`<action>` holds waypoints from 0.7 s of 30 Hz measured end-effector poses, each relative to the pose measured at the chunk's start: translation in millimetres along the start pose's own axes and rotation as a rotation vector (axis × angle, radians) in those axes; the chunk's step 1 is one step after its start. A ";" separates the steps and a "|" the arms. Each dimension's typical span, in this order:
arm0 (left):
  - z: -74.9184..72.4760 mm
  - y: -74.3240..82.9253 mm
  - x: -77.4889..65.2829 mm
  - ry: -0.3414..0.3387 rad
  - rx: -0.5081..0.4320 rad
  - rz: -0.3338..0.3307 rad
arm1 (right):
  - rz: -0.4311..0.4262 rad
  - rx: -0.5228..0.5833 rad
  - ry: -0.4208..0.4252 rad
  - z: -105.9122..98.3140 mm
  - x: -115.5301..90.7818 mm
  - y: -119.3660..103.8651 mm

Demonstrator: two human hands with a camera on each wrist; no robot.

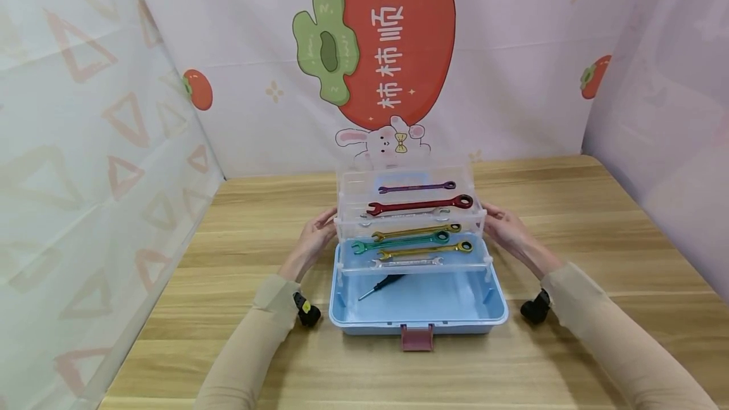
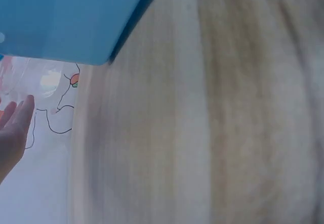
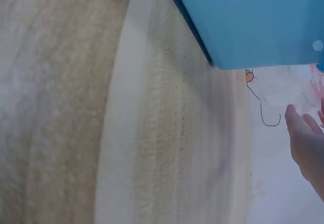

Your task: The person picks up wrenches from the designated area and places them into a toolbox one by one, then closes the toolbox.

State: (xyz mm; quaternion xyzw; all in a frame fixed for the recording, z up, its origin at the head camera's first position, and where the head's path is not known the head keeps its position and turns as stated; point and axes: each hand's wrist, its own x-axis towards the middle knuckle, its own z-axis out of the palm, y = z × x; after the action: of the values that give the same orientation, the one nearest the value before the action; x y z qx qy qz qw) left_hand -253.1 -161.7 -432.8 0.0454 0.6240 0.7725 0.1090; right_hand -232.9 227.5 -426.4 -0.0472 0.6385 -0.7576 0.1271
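A light-blue toolbox [image 1: 455, 299] stands open on the table, with clear plastic trays [image 1: 481, 266] raised in steps above its base. Several combination wrenches lie in the trays, among them a red wrench [image 1: 418, 205], a green wrench [image 1: 401, 242] and a purple wrench [image 1: 417, 187]. A screwdriver [image 1: 383, 285] with a black handle lies in the base, partly under the front tray. My left hand [image 1: 310, 240] is at the left side of the clear trays, fingers fairly straight in the left wrist view. Opposite, my right hand [image 1: 510, 231] is at their right side, fingers extended.
The toolbox's mauve latch [image 1: 417, 338] hangs down at its front. Wood-grain table [image 1: 245, 283] surrounds the box. Behind stands a white printed backdrop [image 1: 512, 81], with pale side curtains [image 1: 85, 144] at left and right. Small black cameras [image 1: 535, 309] sit at both wrists.
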 end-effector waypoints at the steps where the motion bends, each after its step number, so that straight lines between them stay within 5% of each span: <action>1: 0.5 0.1 -0.2 0.004 -0.001 0.020 | 0.002 -0.021 0.009 1.2 -1.3 -2.1; 15: 6.2 2.5 -8.9 0.078 0.022 0.140 | -0.053 -0.090 0.076 2.8 -11.4 -5.1; 21: 8.4 4.3 -15.0 0.131 0.064 0.200 | -0.073 -0.229 0.118 4.5 -15.8 -7.6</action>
State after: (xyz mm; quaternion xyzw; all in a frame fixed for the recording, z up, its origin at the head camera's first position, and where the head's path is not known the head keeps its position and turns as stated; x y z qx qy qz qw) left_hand -237.3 -158.0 -425.8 0.0602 0.6463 0.7606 -0.0110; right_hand -217.7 228.3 -416.8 -0.0399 0.7249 -0.6854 0.0555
